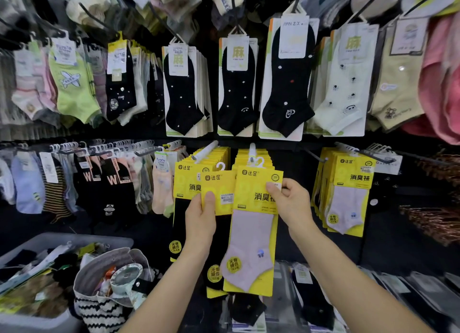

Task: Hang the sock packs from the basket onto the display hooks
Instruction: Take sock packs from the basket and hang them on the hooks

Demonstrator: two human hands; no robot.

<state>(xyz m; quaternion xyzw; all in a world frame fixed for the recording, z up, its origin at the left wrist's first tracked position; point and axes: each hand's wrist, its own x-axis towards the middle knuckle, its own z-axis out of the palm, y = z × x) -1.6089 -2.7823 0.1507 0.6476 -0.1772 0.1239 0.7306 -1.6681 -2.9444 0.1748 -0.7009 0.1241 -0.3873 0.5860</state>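
My right hand grips the upper right edge of a yellow pack with a pale lilac sock; the pack's white hanger sits at the tip of a white display hook loaded with matching yellow packs. In my left hand is a yellow pack with a black sock, thumb on its card, its white hanger loop free just below and right of another white hook. The grey basket with several more packs sits at the lower left.
Rows of hooks full of sock packs cover the dark wall above and to both sides. A third stack of yellow packs hangs at the right. A striped fabric bag with small items stands beside the basket. Bagged socks lie along the bottom right.
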